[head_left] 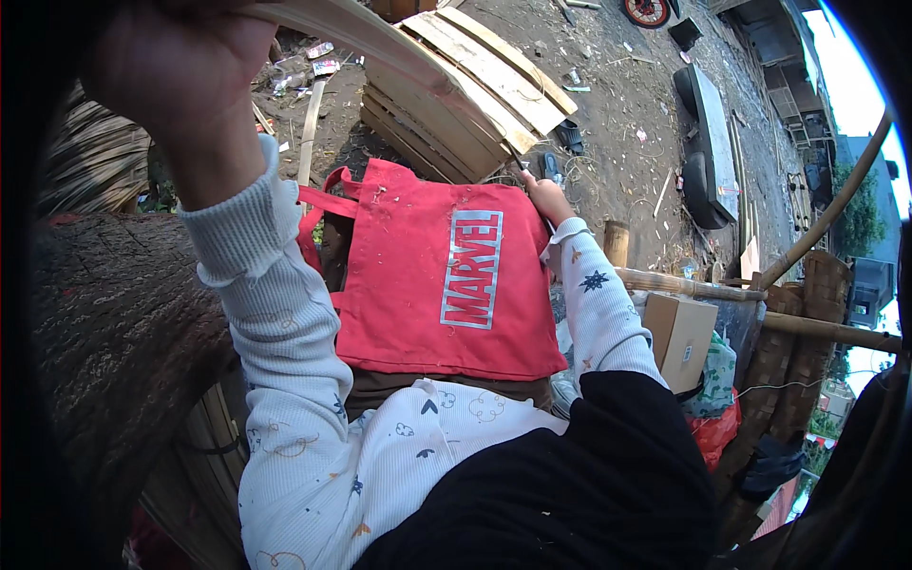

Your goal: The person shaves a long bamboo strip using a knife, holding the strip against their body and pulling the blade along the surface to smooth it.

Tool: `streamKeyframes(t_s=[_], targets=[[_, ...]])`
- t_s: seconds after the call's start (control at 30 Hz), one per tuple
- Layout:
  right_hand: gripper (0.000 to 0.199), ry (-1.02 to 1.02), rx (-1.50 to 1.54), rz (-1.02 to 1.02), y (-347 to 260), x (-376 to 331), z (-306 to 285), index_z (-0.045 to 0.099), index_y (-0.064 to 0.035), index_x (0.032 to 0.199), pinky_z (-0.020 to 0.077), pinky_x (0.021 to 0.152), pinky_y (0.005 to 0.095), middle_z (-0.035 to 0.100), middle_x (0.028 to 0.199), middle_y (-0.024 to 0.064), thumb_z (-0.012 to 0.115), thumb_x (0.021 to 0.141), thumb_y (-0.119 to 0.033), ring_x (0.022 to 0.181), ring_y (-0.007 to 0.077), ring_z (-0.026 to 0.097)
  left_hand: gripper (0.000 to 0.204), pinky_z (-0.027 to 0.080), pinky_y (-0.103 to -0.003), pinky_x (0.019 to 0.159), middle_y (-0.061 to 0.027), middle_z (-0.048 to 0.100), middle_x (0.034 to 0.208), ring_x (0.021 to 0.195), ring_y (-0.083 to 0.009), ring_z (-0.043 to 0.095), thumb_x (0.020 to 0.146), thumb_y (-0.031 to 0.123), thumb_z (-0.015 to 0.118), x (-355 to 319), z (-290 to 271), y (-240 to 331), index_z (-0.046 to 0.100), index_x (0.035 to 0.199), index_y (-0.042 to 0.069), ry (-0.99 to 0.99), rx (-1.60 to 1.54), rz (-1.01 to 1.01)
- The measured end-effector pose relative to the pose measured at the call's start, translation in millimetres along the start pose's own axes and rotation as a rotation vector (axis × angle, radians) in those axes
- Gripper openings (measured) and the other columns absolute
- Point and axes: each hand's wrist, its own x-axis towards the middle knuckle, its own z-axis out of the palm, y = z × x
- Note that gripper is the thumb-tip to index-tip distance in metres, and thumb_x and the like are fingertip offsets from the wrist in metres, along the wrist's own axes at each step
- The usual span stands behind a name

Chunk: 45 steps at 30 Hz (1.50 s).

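Observation:
My left hand [185, 71] is raised at the upper left, its fingers partly cut off by the frame's edge. It is closed on one end of a long pale strip [380, 43], which looks like split bamboo or wood. The strip slants down to the right, toward my right hand [549, 198]. That hand, farther out and lower, is closed around a thin dark knife [516, 157], whose blade meets the strip's far end. Its handle is mostly hidden by the fingers. Across my lap lies a red cloth bag [408, 256] with light shavings on it.
A pale wooden slatted crate [427, 123] stands just beyond the bag. A dark rough trunk-like surface [114, 313] is at left. To the right are a cardboard box [678, 342], a red plastic bag [714, 432] and bamboo poles [826, 331]. Litter dots the dirt ground [617, 123].

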Motion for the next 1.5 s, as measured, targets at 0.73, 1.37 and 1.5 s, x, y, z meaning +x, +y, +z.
streamKeyframes(t_s=[0.73, 1.37, 1.5], targets=[[0.065, 0.157, 0.073, 0.068, -42.6, 8.5, 7.2, 0.059, 0.0079, 0.094, 0.0405, 0.086, 0.0431, 0.056, 0.099, 0.0295, 0.035, 0.086, -0.052, 0.099, 0.0393, 0.053, 0.044, 0.017, -0.019, 0.026, 0.0038, 0.026, 0.043, 0.031, -0.007, 0.02, 0.096, 0.044, 0.019, -7.8, 4.4, 3.5, 0.034, 0.064, 0.018, 0.076, 0.118, 0.044], [0.047, 0.027, 1.375, -0.539, -172.1, -168.4, -82.3, 0.044, -0.0009, 0.098, 0.0387, 0.035, 0.0239, 0.043, 0.05, 0.0033, 0.037, 0.09, -0.047, 0.037, 0.0108, 0.045, 0.047, 0.013, -0.025, 0.043, 0.0066, 0.021, 0.047, 0.043, -0.0072, 0.015, 0.083, 0.055, 0.045, -13.2, 7.6, -9.3, 0.029, 0.059, 0.017, 0.154, -0.181, -0.025], [0.046, 0.005, 1.099, -0.331, -156.9, -155.9, -34.4, 0.045, -0.004, 0.076, 0.0376, 0.034, 0.0239, 0.041, 0.049, 0.0015, 0.043, 0.087, -0.048, 0.036, 0.0094, 0.044, 0.048, 0.012, -0.025, 0.042, 0.006, 0.02, 0.048, 0.043, -0.0074, 0.014, 0.084, 0.054, 0.044, -10.2, 5.5, -11.4, 0.028, 0.06, 0.017, 0.206, -0.105, -0.013]])
